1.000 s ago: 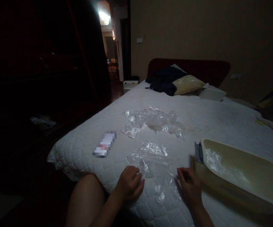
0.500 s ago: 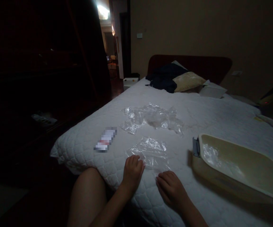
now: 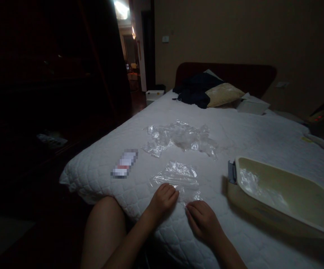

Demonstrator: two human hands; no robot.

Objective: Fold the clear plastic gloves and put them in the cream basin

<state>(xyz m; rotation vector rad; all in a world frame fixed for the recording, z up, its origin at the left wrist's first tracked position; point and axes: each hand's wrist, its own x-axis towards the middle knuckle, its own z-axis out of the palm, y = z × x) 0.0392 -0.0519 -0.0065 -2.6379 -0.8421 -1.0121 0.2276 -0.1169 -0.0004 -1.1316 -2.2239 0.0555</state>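
Left hand (image 3: pixel 165 198) lies over the near edge of the clear plastic sheet (image 3: pixel 180 172), right hand (image 3: pixel 203 219) at its near-right; fingers curl inward, hold unclear; tub (image 3: pixel 276 220) sits right.

From the right hand (image 3: pixel 203 218), the tub (image 3: pixel 258 211) blocks 2 to 3 o'clock with its raised wall; a strip of bed (image 3: pixel 212 173) opens at 1, between tub and near film (image 3: pixel 181 171). From the left hand (image 3: pixel 164 198), a knee (image 3: pixel 104 224) bars 8 o'clock; a pixelated oblong (image 3: pixel 125 163) lies low at 10.

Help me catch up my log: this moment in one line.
left hand at closer plastic film; right hand at its near edge; crumpled film beyond; container right
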